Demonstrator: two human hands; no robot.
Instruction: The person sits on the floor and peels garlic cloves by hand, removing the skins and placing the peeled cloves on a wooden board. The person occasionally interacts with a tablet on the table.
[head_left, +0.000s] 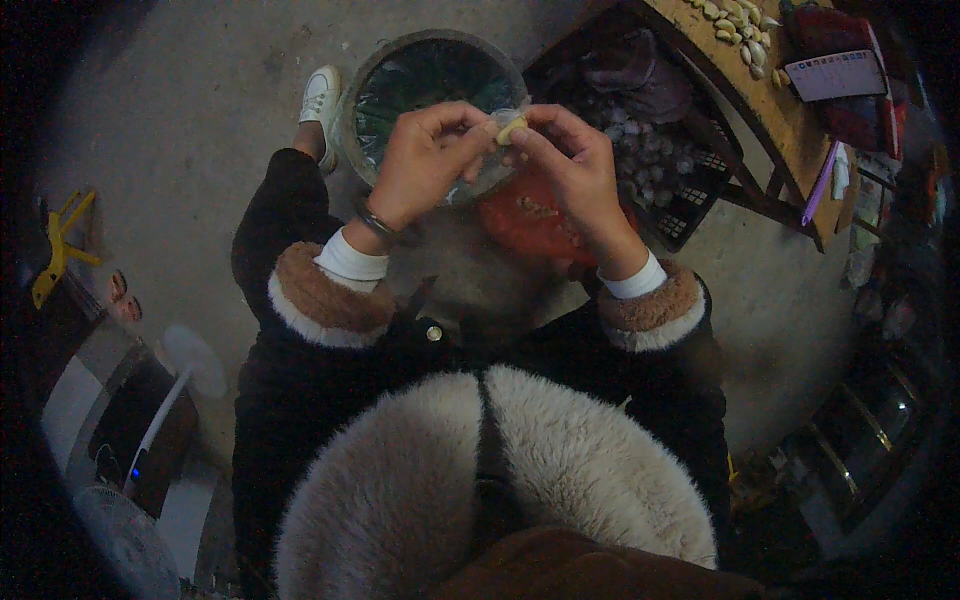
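Over the right rim of a round tub (352, 142), my two hands meet at a pale garlic clove (511, 130) with whitish, papery skin (505, 115) at its upper side. My left hand (439, 146) pinches the skin side between thumb and fingers. My right hand (574, 154) has the yellowish clove between thumb and forefinger. Dark green contents, partly under clear plastic, show inside the tub. Beneath my right hand lies a red bag or cloth (525, 217) with pale bits on it.
A black plastic crate (686, 217) holds garlic bulbs (649, 154) and a dark mesh bag. On the wooden table (787, 127) are several peeled cloves (739, 30), a phone-like device (838, 75) and a purple-handled tool (821, 184). A yellow metal frame (56, 255) and a white fan (124, 536) stand left.
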